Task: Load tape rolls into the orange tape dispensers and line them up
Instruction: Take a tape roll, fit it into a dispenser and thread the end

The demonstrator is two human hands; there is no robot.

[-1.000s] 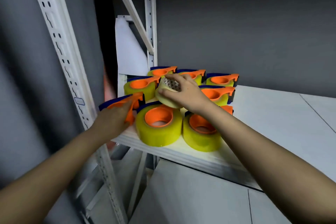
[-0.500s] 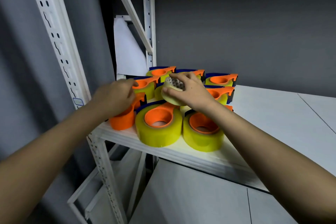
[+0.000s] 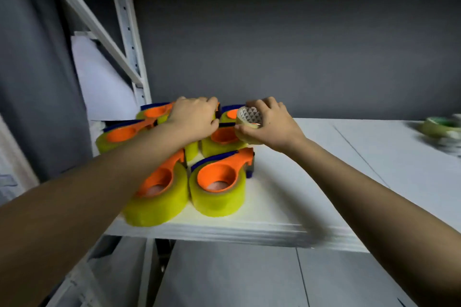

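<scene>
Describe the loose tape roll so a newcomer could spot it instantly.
Start at the white shelf by the metal rack upright, where yellow tape rolls in orange dispensers sit clustered. At the cluster's back right, the right hand grips a small roll. Unlike its neighbours, it has no orange dispenser and shows a core printed with triangles.

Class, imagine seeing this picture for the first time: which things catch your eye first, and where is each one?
The bright yellow tape rolls in orange dispensers stand out, clustered on the white shelf. Above them, the right hand holds a small tape roll, while the left hand rests on the back dispensers.
</scene>
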